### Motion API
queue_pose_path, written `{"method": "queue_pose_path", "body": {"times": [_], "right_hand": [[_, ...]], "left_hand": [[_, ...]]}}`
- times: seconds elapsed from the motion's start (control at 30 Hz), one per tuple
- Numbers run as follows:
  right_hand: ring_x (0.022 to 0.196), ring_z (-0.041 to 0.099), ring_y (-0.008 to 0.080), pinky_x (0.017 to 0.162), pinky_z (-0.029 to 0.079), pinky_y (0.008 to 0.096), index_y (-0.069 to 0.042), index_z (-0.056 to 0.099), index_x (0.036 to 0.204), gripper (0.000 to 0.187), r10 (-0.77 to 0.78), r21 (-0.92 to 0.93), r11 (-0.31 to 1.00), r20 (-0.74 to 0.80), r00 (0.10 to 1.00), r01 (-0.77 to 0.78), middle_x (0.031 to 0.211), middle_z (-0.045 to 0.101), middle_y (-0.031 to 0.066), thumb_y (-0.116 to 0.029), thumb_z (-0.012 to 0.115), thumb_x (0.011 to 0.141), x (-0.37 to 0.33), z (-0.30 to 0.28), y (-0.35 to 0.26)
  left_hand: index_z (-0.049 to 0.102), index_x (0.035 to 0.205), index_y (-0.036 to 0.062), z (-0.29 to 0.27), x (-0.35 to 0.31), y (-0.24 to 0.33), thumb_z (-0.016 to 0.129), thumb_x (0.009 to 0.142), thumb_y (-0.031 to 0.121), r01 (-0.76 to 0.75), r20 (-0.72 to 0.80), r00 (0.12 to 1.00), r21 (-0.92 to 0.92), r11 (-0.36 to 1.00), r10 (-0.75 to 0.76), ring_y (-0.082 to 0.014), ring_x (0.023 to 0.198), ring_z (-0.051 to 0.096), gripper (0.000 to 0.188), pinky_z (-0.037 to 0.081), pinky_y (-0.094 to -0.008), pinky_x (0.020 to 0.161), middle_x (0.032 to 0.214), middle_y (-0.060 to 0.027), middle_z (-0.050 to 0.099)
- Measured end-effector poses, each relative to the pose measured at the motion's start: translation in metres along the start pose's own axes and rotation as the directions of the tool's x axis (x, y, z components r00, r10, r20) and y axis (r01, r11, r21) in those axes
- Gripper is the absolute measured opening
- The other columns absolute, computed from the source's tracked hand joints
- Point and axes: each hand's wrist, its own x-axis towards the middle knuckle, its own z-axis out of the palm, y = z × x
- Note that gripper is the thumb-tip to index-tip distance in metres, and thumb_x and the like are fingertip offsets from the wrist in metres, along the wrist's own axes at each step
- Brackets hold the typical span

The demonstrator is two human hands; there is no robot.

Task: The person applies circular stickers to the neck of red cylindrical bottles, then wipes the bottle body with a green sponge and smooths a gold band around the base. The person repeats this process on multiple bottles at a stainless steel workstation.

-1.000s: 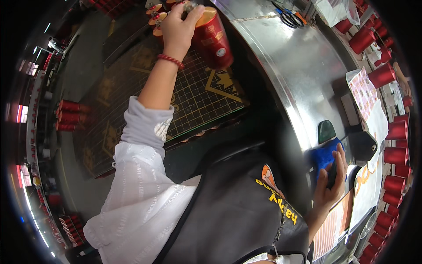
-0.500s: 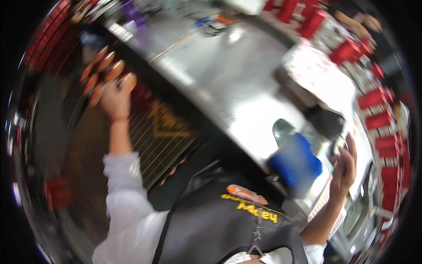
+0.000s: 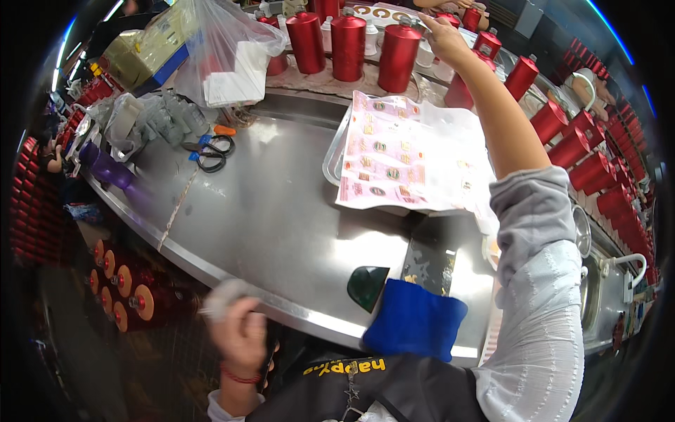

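At the far counter, my right hand (image 3: 450, 43) stretches its fingers toward the neck of a red metallic bottle (image 3: 399, 60); I cannot tell whether they touch it. Two more red bottles, the nearer one (image 3: 348, 49) included, stand upright to its left. By the near edge of the steel table (image 3: 260, 204), my left hand (image 3: 242, 337) is smeared by motion, its fingers curled beside a blurred greyish thing (image 3: 228, 299) I cannot make out. Left of it, red bottles with tan discs round their necks (image 3: 123, 276) stand below the table's edge.
A pink-printed white sheet (image 3: 383, 155) lies over a tray. Nearer are a blue cloth (image 3: 415, 320) and a dark green piece (image 3: 367, 287). Scissors (image 3: 213, 151), a purple bottle (image 3: 105, 165) and a plastic bag (image 3: 225, 56) are at left. A tap (image 3: 626, 261) stands at right.
My view has swung toward the far counter. My left hand has moved from the disc-topped bottles to the table's near edge. My right hand has reached forward to the standing red bottles.
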Motion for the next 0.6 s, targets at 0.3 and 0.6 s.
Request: {"method": "queue_pose_path", "body": {"times": [0.3, 0.6], "right_hand": [[0.098, 0.062, 0.0442, 0.084, 0.049, 0.0526, -0.002, 0.058, 0.101, 0.032, 0.048, 0.066, 0.997, -0.057, 0.997, -0.044, 0.102, 0.063, 0.0232, -0.032, 0.066, 0.091, 0.019, 0.020, -0.005], [0.071, 0.048, 0.0167, 0.070, 0.045, 0.0299, -0.003, 0.051, 0.090, 0.020, 0.061, 0.246, 0.969, -0.223, 0.973, -0.004, 0.078, 0.048, 0.0064, -0.017, 0.064, 0.098, -0.049, -0.076, 0.045]], "left_hand": [[0.058, 0.138, 0.0193, 0.115, 0.026, 0.031, 0.073, 0.084, 0.041, -0.246, 0.579, 0.793, 0.018, 0.969, 0.191, -0.0355, 0.128, 0.046, 0.060, 0.030, -0.0496, 0.111, 0.115, -0.0137, 0.065], [0.052, 0.142, 0.0097, 0.086, 0.047, -0.025, 0.071, 0.087, 0.033, -0.010, 0.233, 0.969, 0.387, 0.922, -0.087, -0.0395, 0.128, 0.046, 0.063, 0.032, -0.0536, 0.111, 0.108, -0.0190, 0.064]]}}
